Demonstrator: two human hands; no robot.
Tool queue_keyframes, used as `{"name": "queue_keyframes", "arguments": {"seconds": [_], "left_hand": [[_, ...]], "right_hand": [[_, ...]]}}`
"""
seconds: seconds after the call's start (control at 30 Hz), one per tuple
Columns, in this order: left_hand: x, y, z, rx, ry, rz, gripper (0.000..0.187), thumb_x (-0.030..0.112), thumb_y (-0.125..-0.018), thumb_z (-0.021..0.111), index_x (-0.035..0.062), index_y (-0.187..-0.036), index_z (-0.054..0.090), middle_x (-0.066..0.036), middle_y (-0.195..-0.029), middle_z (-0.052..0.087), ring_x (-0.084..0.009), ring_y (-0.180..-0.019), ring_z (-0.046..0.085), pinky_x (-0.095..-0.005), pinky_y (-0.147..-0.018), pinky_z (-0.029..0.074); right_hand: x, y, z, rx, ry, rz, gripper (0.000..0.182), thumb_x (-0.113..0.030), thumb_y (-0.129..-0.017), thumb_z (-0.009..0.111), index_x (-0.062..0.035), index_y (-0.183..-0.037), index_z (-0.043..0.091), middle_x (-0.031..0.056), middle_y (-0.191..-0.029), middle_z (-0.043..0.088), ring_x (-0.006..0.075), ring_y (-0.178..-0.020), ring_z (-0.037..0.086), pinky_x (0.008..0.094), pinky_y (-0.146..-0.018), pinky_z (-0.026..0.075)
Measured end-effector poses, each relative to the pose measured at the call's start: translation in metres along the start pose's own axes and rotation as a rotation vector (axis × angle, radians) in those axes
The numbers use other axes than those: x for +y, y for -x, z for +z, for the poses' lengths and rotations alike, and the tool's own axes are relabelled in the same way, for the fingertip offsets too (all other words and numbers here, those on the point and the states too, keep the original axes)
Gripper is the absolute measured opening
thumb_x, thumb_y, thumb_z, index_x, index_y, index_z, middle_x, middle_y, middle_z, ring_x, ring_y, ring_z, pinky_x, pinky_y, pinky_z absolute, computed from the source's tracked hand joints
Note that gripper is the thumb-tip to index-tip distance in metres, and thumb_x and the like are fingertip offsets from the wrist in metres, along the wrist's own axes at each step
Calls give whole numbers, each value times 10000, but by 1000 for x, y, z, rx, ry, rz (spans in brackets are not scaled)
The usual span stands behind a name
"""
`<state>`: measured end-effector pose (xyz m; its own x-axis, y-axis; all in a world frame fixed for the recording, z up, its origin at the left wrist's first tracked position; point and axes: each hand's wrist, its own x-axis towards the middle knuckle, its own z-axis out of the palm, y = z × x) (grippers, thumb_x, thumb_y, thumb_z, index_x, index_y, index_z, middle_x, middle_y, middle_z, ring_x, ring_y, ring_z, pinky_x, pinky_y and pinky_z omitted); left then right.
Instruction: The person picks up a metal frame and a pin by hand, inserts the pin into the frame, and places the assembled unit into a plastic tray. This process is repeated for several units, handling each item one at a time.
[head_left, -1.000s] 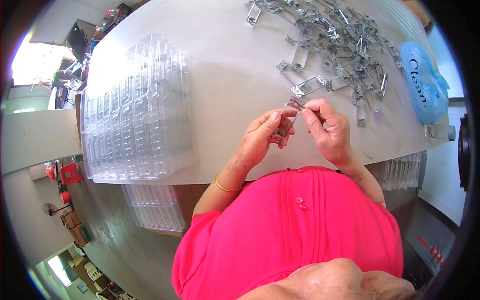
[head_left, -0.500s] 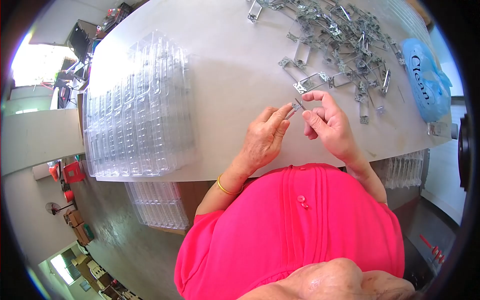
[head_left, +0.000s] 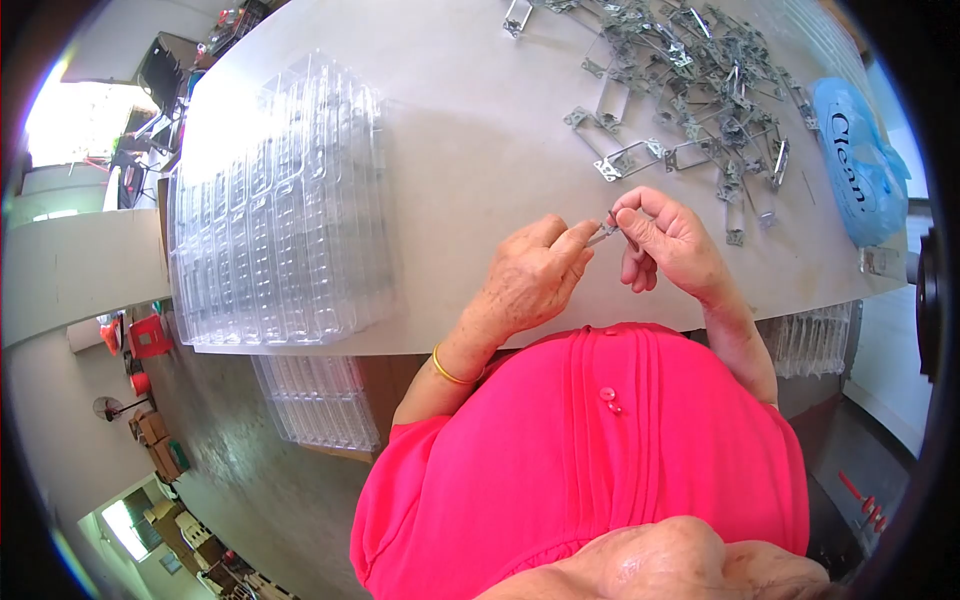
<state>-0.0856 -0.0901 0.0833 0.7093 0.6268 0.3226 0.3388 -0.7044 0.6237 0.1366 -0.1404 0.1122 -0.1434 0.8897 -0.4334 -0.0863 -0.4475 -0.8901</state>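
Observation:
My left hand point(head_left: 537, 272) is closed, thumb and fingers pinching a small silver metal bracket point(head_left: 602, 233) that points toward the other hand. Thumb and forefinger of my right hand point(head_left: 670, 243) close on a thin dark metal pin point(head_left: 612, 214), right at the bracket's end. Its other fingers are curled. Both hands are held over the table's near edge, in front of the pink shirt. Fingers hide much of both small parts. Just beyond the hands lies a heap of similar metal brackets point(head_left: 690, 110), long U-shaped frames with flat plates at their ends.
A tall stack of clear plastic trays point(head_left: 290, 220) stands on the left of the white table point(head_left: 450, 130). At the right edge sits a blue plastic bag point(head_left: 855, 165) printed "Clean". More clear trays point(head_left: 318, 405) are below the table's left side.
My right hand has brought the pin in against the bracket's end, closing its forefinger and thumb. The left hand has shifted slightly toward it. The bracket heap appears unchanged.

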Motion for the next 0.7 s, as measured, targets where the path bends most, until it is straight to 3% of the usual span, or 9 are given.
{"name": "queue_keyframes", "arguments": {"seconds": [0.27, 0.47, 0.57, 0.63, 0.67, 0.7], "left_hand": [[1, 3, -1, -47, -161, 68, 315, 94, -860, 718, 63, -1166, 650, -72, -813, 561, -238, -699, 584, -368, -628, 486], [6, 3, 0, -139, -194, 109, 279, 89, -856, 710, 59, -1125, 643, -76, -807, 556, -253, -713, 592, -372, -643, 489], [11, 5, 4, -155, -7, 119, 247, 78, -878, 700, 52, -1117, 645, -105, -818, 556, -229, -705, 578, -358, -632, 478], [11, 7, 8, -51, 453, -158, 188, 149, -991, 622, 30, -1133, 655, -85, -818, 580, -158, -686, 545, -307, -607, 450], [11, 6, 6, -50, 450, -158, 188, 149, -991, 622, 30, -1133, 655, -85, -818, 580, -158, -686, 545, -307, -607, 450], [10, 4, 0, -57, 763, -391, 245, 210, -1038, 555, 16, -1148, 656, -69, -823, 590, -127, -677, 523, -280, -600, 431]], "right_hand": [[0, 1, 2, 13, 118, 60, 207, -268, -1049, 562, -65, -1040, 602, 61, -690, 674, 111, -575, 659, 242, -490, 492], [7, 2, -6, 147, 559, -173, 142, -196, -1010, 620, -57, -984, 629, 14, -766, 641, 64, -675, 597, 228, -587, 477], [17, -5, -11, 260, 446, -227, 133, -184, -1013, 618, -54, -989, 627, 6, -812, 635, 54, -678, 562, 220, -610, 466], [10, -5, -11, 351, 92, -276, 126, -173, -1015, 614, -47, -1006, 616, 2, -852, 647, 49, -675, 564, 218, -611, 468], [3, -1, -9, 356, 40, -283, 103, -144, -1019, 606, -43, -1036, 596, 16, -889, 668, 55, -705, 599, 216, -625, 483], [3, 1, -7, 353, 40, -286, 103, -144, -1019, 606, -43, -1036, 596, 16, -889, 668, 55, -705, 599, 216, -625, 483]]}}
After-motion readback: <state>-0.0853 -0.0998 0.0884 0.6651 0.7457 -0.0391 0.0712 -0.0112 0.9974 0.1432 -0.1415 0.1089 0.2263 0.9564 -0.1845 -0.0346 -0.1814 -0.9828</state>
